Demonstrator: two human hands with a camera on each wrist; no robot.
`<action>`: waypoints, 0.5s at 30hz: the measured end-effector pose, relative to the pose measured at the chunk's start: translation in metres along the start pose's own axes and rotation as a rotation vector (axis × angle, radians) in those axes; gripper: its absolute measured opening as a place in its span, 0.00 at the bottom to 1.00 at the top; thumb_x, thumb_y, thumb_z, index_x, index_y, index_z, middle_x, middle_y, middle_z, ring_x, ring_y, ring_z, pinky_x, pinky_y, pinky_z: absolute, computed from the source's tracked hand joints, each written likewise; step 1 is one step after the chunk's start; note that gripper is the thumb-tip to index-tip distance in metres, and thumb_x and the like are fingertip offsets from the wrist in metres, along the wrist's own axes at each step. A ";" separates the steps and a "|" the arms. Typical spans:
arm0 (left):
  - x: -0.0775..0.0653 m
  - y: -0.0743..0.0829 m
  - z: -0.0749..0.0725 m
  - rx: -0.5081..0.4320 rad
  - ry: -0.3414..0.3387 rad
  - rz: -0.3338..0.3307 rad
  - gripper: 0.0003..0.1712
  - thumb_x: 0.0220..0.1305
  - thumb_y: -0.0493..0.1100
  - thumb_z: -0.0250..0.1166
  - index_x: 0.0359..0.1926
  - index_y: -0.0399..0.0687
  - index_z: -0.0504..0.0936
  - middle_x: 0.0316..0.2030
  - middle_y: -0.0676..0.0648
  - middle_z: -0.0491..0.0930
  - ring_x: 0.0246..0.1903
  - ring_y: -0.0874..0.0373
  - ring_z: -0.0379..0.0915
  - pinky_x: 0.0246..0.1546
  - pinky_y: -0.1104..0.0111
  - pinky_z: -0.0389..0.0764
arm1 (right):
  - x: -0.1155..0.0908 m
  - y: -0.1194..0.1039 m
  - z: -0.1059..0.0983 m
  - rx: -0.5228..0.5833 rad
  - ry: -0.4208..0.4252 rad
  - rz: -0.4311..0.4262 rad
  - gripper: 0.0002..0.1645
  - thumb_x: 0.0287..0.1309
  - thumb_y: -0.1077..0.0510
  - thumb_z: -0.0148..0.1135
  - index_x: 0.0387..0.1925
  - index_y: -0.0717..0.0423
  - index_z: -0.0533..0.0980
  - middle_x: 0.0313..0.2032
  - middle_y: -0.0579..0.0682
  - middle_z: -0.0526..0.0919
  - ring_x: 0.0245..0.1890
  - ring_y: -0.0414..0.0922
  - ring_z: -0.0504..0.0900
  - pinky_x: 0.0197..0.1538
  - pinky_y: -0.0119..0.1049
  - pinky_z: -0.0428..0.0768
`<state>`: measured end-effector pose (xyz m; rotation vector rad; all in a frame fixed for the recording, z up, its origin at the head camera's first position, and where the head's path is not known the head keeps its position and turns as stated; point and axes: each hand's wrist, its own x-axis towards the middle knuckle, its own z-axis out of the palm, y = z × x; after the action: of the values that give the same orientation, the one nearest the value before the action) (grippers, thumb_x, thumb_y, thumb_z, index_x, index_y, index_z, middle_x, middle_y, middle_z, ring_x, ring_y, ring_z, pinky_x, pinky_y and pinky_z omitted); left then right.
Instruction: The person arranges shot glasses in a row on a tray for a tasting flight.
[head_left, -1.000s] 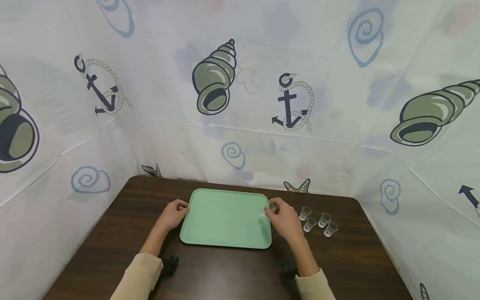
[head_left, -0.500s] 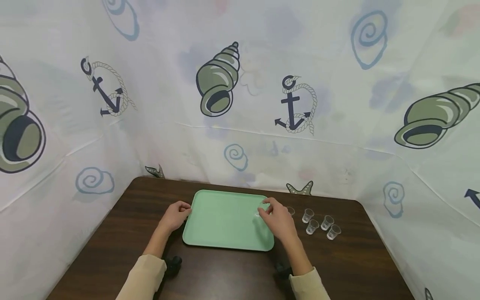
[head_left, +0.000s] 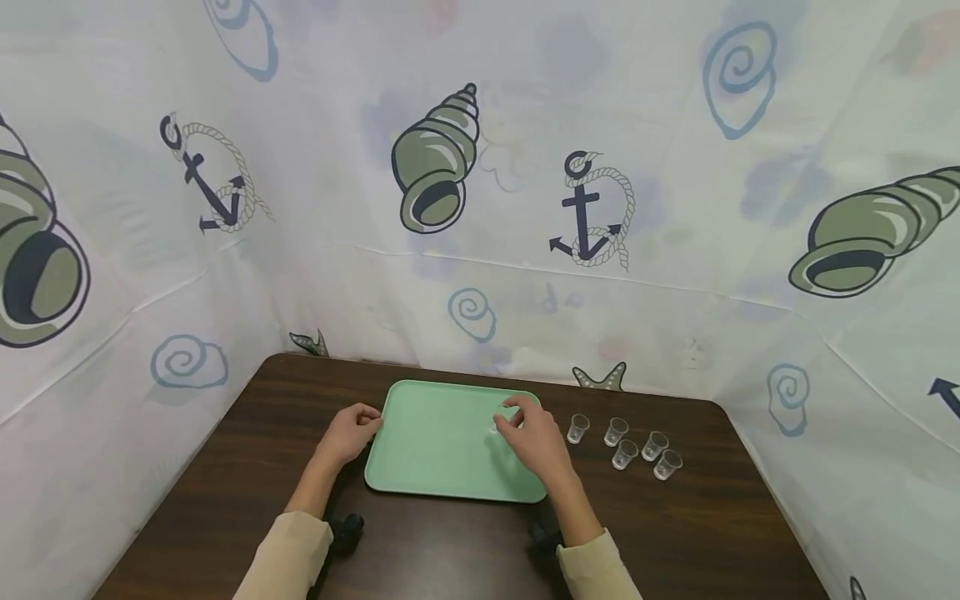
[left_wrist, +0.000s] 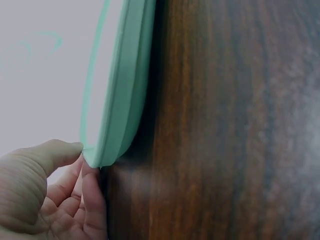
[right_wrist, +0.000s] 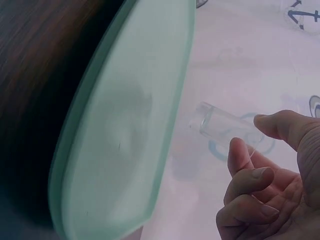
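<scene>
Your right hand [head_left: 536,437]: fingers pinching small clear cup [right_wrist: 227,127] above green tray [head_left: 442,442]. Left hand [head_left: 351,432]: fingers pinching tray rim (five similar cups [head_left: 625,454] on worktop [head_left: 720,525]).

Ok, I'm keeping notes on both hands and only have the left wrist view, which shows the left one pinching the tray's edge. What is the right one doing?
Observer: The right hand pinches a small clear cup, holding it up over the green tray.

Operator: Thanks. Are there more cups that my view misses?

Observer: Yes, the head view shows five other clear cups on the dark table, to the right of the tray.
</scene>
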<state>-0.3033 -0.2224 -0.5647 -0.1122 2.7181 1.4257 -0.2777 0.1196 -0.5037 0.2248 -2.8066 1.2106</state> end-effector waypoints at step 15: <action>-0.001 -0.006 -0.009 -0.107 -0.078 0.020 0.17 0.74 0.44 0.58 0.55 0.36 0.77 0.45 0.40 0.79 0.43 0.52 0.78 0.46 0.57 0.81 | 0.004 -0.015 0.029 0.067 -0.049 -0.018 0.21 0.66 0.42 0.61 0.56 0.45 0.76 0.32 0.45 0.80 0.22 0.42 0.77 0.27 0.40 0.75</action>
<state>-0.3022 -0.2330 -0.5645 -0.0342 2.5890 1.5462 -0.2792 0.0883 -0.5125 0.2873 -2.8018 1.3138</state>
